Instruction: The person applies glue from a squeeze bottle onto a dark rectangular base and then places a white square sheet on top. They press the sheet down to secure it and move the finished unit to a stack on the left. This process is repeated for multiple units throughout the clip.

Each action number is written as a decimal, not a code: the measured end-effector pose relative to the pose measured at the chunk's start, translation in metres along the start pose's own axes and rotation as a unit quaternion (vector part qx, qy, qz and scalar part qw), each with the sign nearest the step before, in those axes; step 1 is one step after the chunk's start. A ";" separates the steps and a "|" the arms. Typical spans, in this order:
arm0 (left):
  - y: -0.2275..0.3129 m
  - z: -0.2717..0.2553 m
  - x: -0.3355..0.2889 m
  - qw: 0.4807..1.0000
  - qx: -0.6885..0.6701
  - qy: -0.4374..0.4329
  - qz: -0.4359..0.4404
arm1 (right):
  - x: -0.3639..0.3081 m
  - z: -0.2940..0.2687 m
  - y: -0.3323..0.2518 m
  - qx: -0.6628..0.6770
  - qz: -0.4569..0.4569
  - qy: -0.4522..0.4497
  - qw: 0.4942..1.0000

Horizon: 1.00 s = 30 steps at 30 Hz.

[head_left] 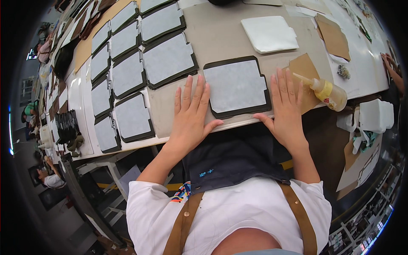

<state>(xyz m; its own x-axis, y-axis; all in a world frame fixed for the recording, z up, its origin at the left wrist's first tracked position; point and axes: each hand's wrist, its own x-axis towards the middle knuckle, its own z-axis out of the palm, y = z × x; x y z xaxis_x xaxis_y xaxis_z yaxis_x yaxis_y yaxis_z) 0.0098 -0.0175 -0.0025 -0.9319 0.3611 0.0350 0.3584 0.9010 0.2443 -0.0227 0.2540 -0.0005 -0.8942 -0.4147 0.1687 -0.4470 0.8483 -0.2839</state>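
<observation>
A dark-edged panel with a pale grey sheet on it (235,88) lies flat near the front edge of the table, between my hands. My left hand (191,106) rests flat at its left side, fingers stretched away from me. On the opposite side, my right hand (285,104) lies with fingers extended, its thumb by the panel's lower right corner. Neither hand holds anything. Just right of my right hand, a squeeze bottle (329,94) with a thin nozzle and yellow label lies tilted over a brown board piece (307,70).
Several similar panels (168,61) sit in rows at the left. A stack of white sheets (270,35) lies farther back. Brown card (332,36) and a small clear lump (344,72) are at the right, where another person's hand (392,68) touches the table edge.
</observation>
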 end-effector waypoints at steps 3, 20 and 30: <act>0.014 0.003 -0.002 0.999 -0.027 -0.002 0.040 | -0.007 -0.001 -0.014 0.029 -0.048 -0.037 0.998; -0.001 0.013 -0.026 0.992 -0.058 0.112 -0.020 | 0.003 0.009 -0.013 0.130 -0.096 0.100 0.982; -0.005 0.015 -0.026 0.981 -0.101 0.159 -0.044 | 0.030 0.000 -0.018 0.158 -0.130 0.023 0.979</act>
<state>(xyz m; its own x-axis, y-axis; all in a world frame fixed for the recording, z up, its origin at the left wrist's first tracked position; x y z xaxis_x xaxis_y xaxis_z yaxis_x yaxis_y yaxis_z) 0.0326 -0.0281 -0.0193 -0.9406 0.1623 0.2982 0.2877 0.8475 0.4461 -0.0416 0.2259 0.0097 -0.7502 -0.5819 0.3140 -0.6514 0.5691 -0.5018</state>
